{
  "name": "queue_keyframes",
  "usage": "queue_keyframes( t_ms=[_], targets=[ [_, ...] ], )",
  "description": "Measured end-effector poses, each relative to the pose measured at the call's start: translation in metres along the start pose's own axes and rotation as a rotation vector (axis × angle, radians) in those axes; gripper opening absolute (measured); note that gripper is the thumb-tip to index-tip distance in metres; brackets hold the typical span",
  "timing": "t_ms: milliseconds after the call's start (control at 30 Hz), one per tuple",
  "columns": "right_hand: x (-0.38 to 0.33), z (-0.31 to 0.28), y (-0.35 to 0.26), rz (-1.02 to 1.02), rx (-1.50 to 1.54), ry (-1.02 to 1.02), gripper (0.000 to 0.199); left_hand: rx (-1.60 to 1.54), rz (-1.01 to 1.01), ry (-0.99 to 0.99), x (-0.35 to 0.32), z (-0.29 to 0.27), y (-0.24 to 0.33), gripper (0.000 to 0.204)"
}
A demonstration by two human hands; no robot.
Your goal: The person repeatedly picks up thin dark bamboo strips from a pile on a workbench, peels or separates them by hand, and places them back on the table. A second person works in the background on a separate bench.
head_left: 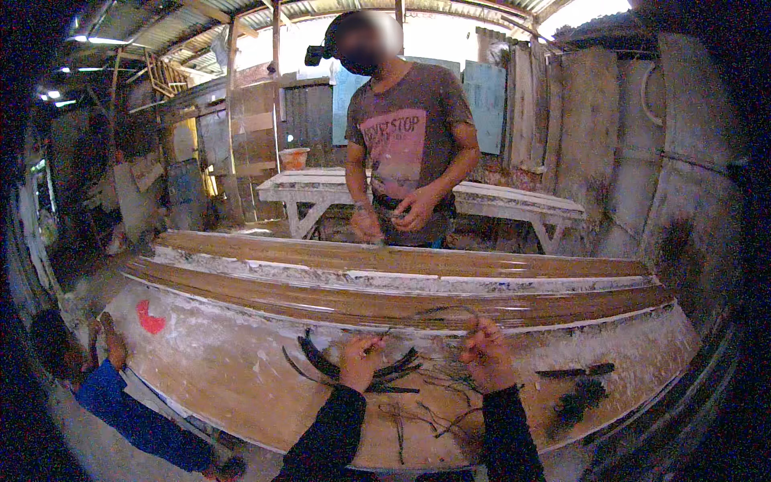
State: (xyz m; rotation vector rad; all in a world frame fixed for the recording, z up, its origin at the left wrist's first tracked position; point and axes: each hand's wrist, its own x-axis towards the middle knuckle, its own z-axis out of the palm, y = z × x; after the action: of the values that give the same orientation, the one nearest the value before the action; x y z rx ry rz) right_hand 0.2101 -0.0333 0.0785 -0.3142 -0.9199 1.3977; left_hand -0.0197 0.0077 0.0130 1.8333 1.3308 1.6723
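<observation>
Your left hand (359, 365) was nearly closed, its fingertips pinched on one end of a thin dark strip (438, 309). Your right hand (490, 361) was pinched on the other end, its fingers bent and gathered. The strip rose between your two hands and bowed away from you in a shallow arch, narrow and pliable; the exact placing of each fingertip was too small to make out.

Beneath your left hand and to both sides of it lay a bundle of black strips (321, 364), thicker, smooth-edged and curved. Below and between your hands were scattered wispy offcuts (400, 430), kinked and tangled. Just to the right of your right hand lay a knife (554, 373) with a dark, straight blade, and nearer you from it sat a ragged, dark clump (585, 397).

All of this rested on a table (233, 361) whose pale top was scuffed and blotched. Beyond your hands ran two long brown lengths (281, 297), streaked along the grain and glossy in places, with a rough, whitish band between them. Well left of your left hand, a flat red patch (150, 317) with a notched edge marked the tabletop.
</observation>
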Motion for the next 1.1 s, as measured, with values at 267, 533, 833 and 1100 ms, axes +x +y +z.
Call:
queue_keyframes(
  t_ms=[267,533,833,1100],
  targets=[
    [-0.001,0.001,0.068,0.298,-0.4,0.086,0.011,-0.518,-0.461,-0.296,-0.009,0.015,0.005,0.026],
    [0.003,-0.003,0.071,0.303,-0.4,0.1,0.005,-0.346,-0.441,-0.421,-0.009,0.011,0.027,0.024],
    [0.004,0.001,0.065,0.219,-0.554,0.063,0.008,-0.386,-0.432,-0.467,-0.012,0.011,0.027,0.021],
    [0.002,0.002,0.065,0.209,-0.63,0.057,0.008,-0.454,-0.432,-0.525,-0.013,0.009,0.03,0.018]
  ],
)
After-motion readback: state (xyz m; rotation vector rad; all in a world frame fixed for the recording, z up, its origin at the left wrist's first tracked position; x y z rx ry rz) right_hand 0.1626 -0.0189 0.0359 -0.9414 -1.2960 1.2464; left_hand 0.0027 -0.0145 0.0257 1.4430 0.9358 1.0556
